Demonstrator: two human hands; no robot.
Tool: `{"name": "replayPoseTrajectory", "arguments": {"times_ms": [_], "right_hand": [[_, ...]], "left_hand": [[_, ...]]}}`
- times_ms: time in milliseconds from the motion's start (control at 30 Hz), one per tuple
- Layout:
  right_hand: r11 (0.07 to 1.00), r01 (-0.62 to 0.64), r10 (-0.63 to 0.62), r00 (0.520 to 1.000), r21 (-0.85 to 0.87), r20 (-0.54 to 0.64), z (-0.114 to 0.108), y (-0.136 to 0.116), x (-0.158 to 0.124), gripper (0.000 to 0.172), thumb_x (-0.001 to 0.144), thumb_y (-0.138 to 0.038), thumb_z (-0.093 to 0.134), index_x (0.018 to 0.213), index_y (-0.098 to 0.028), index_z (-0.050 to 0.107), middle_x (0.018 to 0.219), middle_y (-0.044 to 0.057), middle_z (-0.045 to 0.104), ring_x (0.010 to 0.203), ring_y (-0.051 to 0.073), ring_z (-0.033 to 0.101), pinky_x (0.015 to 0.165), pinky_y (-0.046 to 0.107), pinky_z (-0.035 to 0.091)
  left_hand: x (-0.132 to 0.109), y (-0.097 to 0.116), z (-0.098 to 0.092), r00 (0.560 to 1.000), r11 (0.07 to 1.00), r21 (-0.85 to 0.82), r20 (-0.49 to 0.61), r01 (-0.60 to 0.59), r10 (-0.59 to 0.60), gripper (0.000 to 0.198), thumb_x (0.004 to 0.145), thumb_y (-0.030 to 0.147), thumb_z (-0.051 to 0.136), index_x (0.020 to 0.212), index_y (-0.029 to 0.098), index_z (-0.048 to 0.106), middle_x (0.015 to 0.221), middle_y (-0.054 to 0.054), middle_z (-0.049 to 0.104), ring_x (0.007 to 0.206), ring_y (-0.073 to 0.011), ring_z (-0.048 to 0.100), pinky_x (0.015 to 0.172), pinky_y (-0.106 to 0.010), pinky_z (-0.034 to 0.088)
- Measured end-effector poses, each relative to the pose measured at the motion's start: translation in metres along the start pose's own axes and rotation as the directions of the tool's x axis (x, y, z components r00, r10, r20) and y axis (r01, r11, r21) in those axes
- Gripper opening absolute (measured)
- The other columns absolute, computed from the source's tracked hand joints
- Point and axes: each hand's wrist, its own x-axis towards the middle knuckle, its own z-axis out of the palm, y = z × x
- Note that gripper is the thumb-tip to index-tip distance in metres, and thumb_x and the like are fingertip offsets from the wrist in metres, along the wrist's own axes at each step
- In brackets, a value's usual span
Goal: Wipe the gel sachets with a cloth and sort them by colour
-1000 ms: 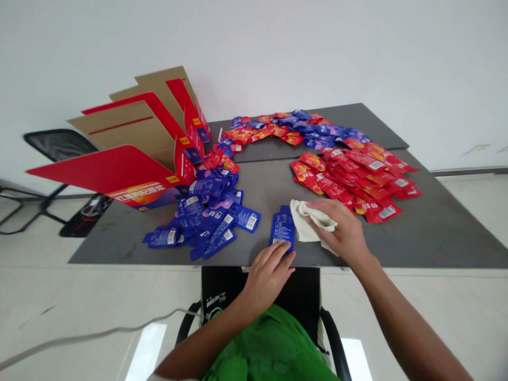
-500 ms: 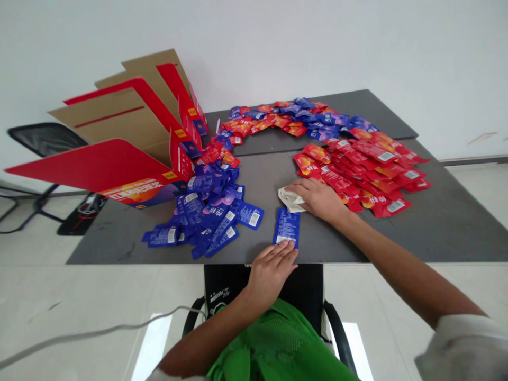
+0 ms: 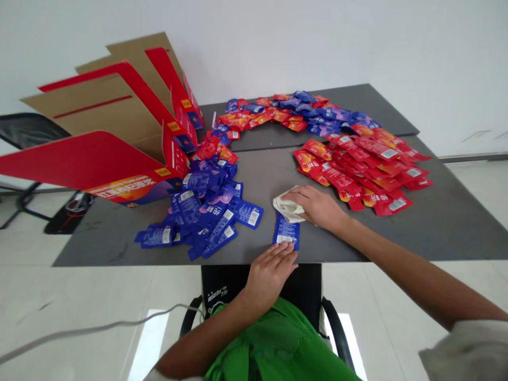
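A blue sachet (image 3: 286, 232) lies flat near the table's front edge, its printed side with a barcode facing up. On its near end rest the outstretched fingers of my left hand (image 3: 270, 271), pressing it flat rather than gripping it. My right hand (image 3: 317, 207) is closed on a crumpled off-white cloth (image 3: 289, 205), which covers the sachet's far end. Left of it spreads a heap of blue sachets (image 3: 212, 211). Beyond my right hand lies a pile of red sachets (image 3: 369, 164), several with barcodes up.
Open red cardboard boxes (image 3: 130, 153) stand along the table's left side, flaps raised. A band of mixed red and blue sachets (image 3: 293, 112) curves across the back of the grey table (image 3: 262, 169). A black chair (image 3: 337, 328) is at the front edge, and a cable (image 3: 99, 329) hangs lower left.
My right hand has drawn the cloth slightly nearer and left, so it covers more of the sachet's far end. My left hand stays on the near end. The camera view has shifted slightly.
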Motion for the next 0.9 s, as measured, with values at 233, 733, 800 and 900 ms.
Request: {"name": "replayPoseTrajectory", "arguments": {"times_ms": [233,733,800,900], "right_hand": [[1.0,-0.015,0.01,0.976,-0.021,-0.216,-0.031,-0.016,0.003,0.049,0.101,-0.023,0.063,0.151,-0.024,0.058,0.142,0.013,0.069,0.127,0.03,0.066,0.105,0.043,0.056],[0.999,0.04,-0.04,0.999,0.007,0.011,-0.007,-0.005,-0.001,0.063,0.086,-0.01,0.071,0.146,-0.025,0.06,0.139,0.012,0.07,0.123,0.033,0.066,0.103,0.049,0.059],[0.999,-0.008,0.005,0.998,-0.037,-0.065,-0.014,-0.001,0.001,0.057,0.092,-0.015,0.068,0.148,-0.024,0.059,0.14,0.014,0.069,0.124,0.034,0.066,0.104,0.049,0.058],[1.0,-0.014,0.012,0.98,-0.007,-0.198,-0.025,-0.016,-0.008,0.053,0.101,-0.021,0.062,0.153,-0.024,0.054,0.142,0.015,0.067,0.129,0.032,0.065,0.107,0.047,0.056]], "left_hand": [[-0.001,0.001,0.002,1.0,1.0,-0.027,-0.016,0.015,-0.015,0.024,0.105,0.024,0.072,0.126,0.015,0.074,0.129,-0.008,0.081,0.121,-0.0204,0.078,0.113,-0.037,0.062],[-0.005,-0.015,0.0,0.997,0.996,-0.046,0.018,-0.07,0.071,0.022,0.109,0.027,0.066,0.126,0.017,0.075,0.137,-0.004,0.078,0.131,-0.0148,0.072,0.124,-0.031,0.052],[-0.006,-0.016,0.001,0.998,0.997,-0.044,0.027,-0.063,0.064,0.022,0.109,0.027,0.066,0.126,0.017,0.076,0.136,-0.004,0.078,0.13,-0.0157,0.073,0.123,-0.032,0.054],[-0.007,-0.015,0.003,0.998,0.997,-0.049,0.041,-0.053,0.055,0.021,0.108,0.026,0.067,0.125,0.019,0.077,0.135,-0.005,0.079,0.128,-0.0176,0.074,0.12,-0.034,0.057]]}}
